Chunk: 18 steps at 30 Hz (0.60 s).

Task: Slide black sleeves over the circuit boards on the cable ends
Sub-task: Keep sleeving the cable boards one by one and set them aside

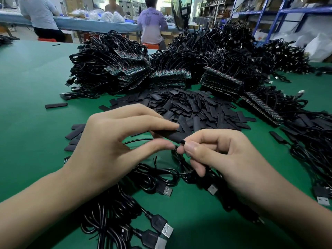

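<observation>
My left hand (115,139) pinches a black sleeve (169,134) between thumb and forefinger, a little above the green table. My right hand (221,155) pinches the sleeve's near end, where a thin black cable (179,159) leaves it and drops to the table. The circuit board inside cannot be seen. Just behind my hands lies a heap of loose black sleeves (194,106). Beyond it stand stacks of circuit boards (168,78) with cables attached.
Finished cables with USB plugs (165,229) lie on the green table (32,83) in front of me and along the right side (312,133). Big cable piles (224,44) fill the back. Two people sit at a far bench (152,24).
</observation>
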{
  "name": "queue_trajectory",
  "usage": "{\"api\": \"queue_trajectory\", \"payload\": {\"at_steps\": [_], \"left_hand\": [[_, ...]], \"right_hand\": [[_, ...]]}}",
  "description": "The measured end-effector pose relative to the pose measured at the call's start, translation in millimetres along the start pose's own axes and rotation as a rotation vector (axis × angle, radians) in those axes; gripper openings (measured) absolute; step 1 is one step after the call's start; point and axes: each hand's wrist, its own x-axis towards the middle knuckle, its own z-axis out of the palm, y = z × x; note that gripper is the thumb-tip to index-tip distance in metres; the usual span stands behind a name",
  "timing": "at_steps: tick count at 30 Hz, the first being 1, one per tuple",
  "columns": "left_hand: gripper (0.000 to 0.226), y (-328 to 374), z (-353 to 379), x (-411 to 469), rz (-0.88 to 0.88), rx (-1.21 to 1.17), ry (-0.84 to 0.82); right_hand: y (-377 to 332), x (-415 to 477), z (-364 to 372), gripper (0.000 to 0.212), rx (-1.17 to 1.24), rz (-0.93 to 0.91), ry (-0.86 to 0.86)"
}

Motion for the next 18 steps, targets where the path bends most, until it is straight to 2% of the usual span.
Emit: {"api": "queue_trajectory", "payload": {"at_steps": [2, 6, 13, 18], "left_hand": [[0.025, -0.8, 0.3, -1.1, 0.012, 0.004, -0.002], [0.017, 0.2, 1.0, -0.6, -0.053, -0.077, -0.009], [0.019, 1.8, 3.5, 1.9, -0.210, -0.281, -0.090], [0.017, 2.6, 4.3, 2.0, -0.215, -0.289, -0.097]], "right_hand": [[1.3, 0.9, -1.9, 0.020, 0.064, 0.019, -0.044], [3.0, 1.1, -1.9, 0.021, 0.134, 0.038, -0.098], [3.9, 1.6, -1.7, 0.018, 0.160, 0.034, -0.101], [5.0, 1.8, -1.5, 0.020, 0.138, 0.026, -0.088]]}}
